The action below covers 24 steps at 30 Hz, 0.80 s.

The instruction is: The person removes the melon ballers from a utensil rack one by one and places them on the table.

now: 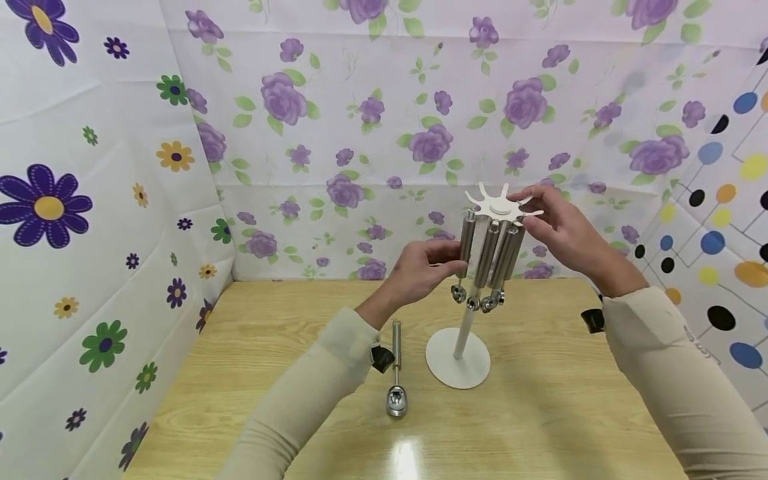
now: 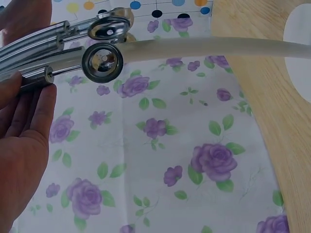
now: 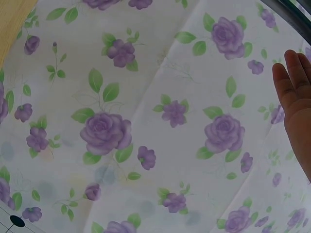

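Note:
A white rack (image 1: 500,207) with hooked arms radiating from its top carries several steel scoops (image 1: 489,257), which hang heads down. My left hand (image 1: 422,270) grips the handle of the leftmost hanging scoop (image 1: 467,247) between thumb and fingers. In the left wrist view that hand (image 2: 24,141) holds the scoop's handle (image 2: 39,79) beside the other scoops. At the rack's right side, my right hand (image 1: 564,227) pinches its hooked arms between thumb and index finger. Only part of the right hand (image 3: 297,97) shows in the right wrist view, its contact out of frame.
A steel ice cream scoop (image 1: 397,373) lies on the wooden table (image 1: 270,373), left of the rack's round white base (image 1: 458,373). Behind the table hangs a flowered cloth (image 1: 342,153), with patterned cloths at both sides.

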### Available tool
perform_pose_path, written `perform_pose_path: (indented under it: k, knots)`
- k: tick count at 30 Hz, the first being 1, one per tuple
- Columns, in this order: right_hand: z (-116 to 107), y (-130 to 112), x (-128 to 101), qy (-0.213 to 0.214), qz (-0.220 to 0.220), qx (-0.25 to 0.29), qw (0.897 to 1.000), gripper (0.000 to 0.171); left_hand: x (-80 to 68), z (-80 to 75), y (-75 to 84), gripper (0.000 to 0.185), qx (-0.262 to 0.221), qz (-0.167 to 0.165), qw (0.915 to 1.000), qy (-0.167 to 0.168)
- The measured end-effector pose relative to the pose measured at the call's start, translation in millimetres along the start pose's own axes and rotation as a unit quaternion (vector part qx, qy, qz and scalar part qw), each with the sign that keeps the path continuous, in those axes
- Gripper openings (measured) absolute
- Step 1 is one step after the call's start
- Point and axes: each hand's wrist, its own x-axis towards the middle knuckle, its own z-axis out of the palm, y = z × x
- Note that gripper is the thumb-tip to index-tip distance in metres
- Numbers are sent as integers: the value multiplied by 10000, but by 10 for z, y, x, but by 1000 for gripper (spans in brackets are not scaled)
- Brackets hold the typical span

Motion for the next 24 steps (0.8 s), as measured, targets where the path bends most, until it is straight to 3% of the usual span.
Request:
perform_pose_path:
  k: [7,13,24]
  knots:
    - [1,14,-3,10,-43,-4,10000,37,-46,-131,-5,28,-208,192,9992,281]
    - [11,35,11,-19,-64,87,9999,39,-135,-245,-144,26,-322,155,9979,534]
    - [7,30,2,28,-49,31,10000,40,-364,-368,-446,25,-340,-406,9951,832]
